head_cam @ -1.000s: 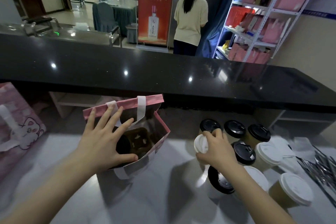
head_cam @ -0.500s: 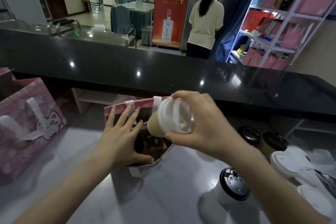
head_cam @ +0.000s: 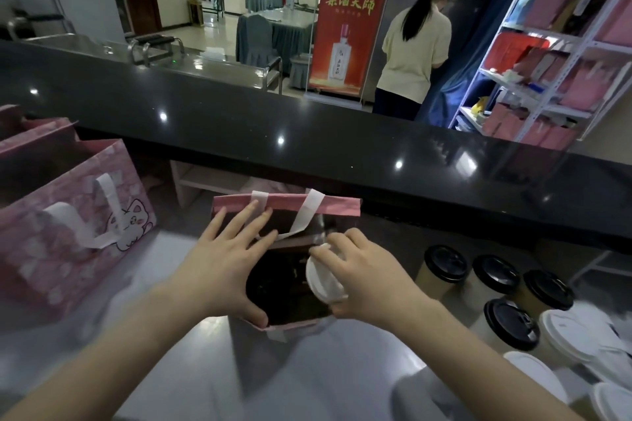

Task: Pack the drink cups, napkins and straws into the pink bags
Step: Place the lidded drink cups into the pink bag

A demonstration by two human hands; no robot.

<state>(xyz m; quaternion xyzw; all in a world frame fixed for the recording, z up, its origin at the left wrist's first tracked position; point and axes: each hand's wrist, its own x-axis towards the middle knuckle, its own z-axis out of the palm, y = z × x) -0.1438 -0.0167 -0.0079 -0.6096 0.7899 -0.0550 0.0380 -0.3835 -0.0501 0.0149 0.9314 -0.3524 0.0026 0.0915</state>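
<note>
An open pink bag [head_cam: 338, 207] with white ribbon handles stands on the grey worktop in front of me. My left hand [head_cam: 222, 260] lies flat with spread fingers on the bag's left rim, thumb on the near edge, holding the mouth apart. My right hand [head_cam: 362, 278] grips a white-lidded cup [head_cam: 325, 284] by its top, tilted and partly inside the bag's right side. The bag's inside is dark; a cup holder there is barely visible.
Several black-lidded cups [head_cam: 444, 265] and white-lidded cups [head_cam: 567, 335] stand at the right. Another pink bag with a cat print [head_cam: 78, 229] stands at the left. A black raised counter [head_cam: 307, 140] runs across behind. A person [head_cam: 413, 51] stands beyond it by shelves.
My right hand lifted the white-lidded cup from the group at the right, carried it over the bag and lowered it into the opening. My left hand stayed on the bag's rim.
</note>
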